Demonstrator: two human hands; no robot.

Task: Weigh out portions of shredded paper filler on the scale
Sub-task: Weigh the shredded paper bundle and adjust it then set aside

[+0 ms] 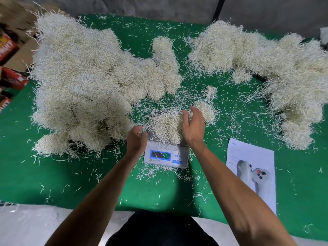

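A small white digital scale (166, 157) sits in the middle of the green table, its lit display showing digits. A portion of cream shredded paper (165, 126) is heaped on its platform. My right hand (192, 126) rests against the right side of that heap, fingers curved onto the shreds. Just left of the scale's platform is my left hand (135, 139), its fingers curled at the heap's lower left edge; whether it pinches any shreds is not clear. A big mound of shredded paper (85, 82) fills the left of the table and another mound (275, 71) the right.
A printed sheet (252, 171) with a picture of a device lies right of the scale. Loose shreds litter the green cloth (53, 178). Red cardboard boxes (8, 64) stand beyond the left edge. A small clump of shreds (205, 109) lies behind my right hand.
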